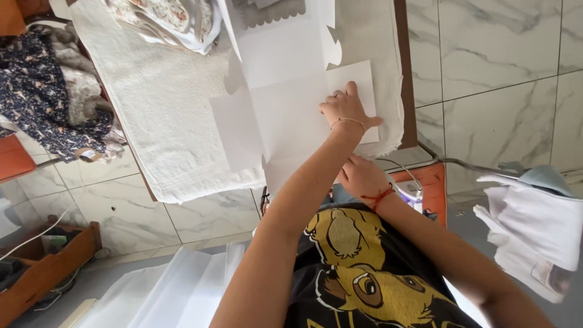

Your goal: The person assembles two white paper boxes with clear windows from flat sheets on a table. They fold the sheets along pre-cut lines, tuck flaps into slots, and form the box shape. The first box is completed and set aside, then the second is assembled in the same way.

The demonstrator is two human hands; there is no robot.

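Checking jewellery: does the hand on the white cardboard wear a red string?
No, the left hand on the cardboard wears a gold bracelet.

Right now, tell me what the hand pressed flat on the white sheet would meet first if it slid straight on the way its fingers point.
The left hand points up the picture along the white cardboard sheet. It would probably meet the sheet's raised scalloped flap first, then the white towel beyond. Depth is hard to judge.
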